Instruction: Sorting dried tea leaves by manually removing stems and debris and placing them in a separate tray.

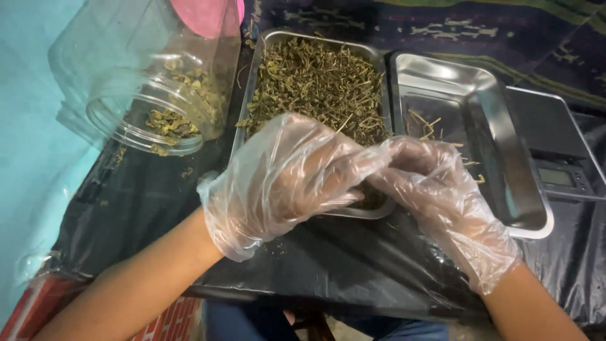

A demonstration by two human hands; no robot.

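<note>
We look down on two gloved hands meeting over the near edge of a herb tray (pixel 255 69), a steel pan heaped with dried green-brown leaves and stems (pixel 319 82). The tray sits on black sheeting (pixel 145 202). Just beside it, to the right, a second pan (pixel 505 189) rests on a scale (pixel 558 151) and holds only a few loose stems (pixel 426 123).

Risks, as we judge them. The hands work right at the tray's near lip, so crumbled bits may fall onto the sheeting rather than into either pan; a few specks already lie there. The loose, baggy gloves could snag on stiff stems. At upper left a clear jar (pixel 148 82) lies tilted on its side, mouth open toward us, with leaves at the rim and some spilled before it; a nudge could roll it and spill more. A push on the second pan could shift it on the scale.

Fingers. Our left hand (pixel 284 173) is curled, its fingers (pixel 328 189) bent inward and nearly closed, its fingertips meeting those of the right hand. Our right hand (pixel 442 189) is likewise curled, fingers (pixel 394 161) drawn toward the left. A dark clump of the herb (pixel 369 199) shows just below where the fingertips meet; we judge that both hands pinch or rub it, but the gloves and the knuckles hide the grip, so we cannot tell which hand truly holds it.
</note>
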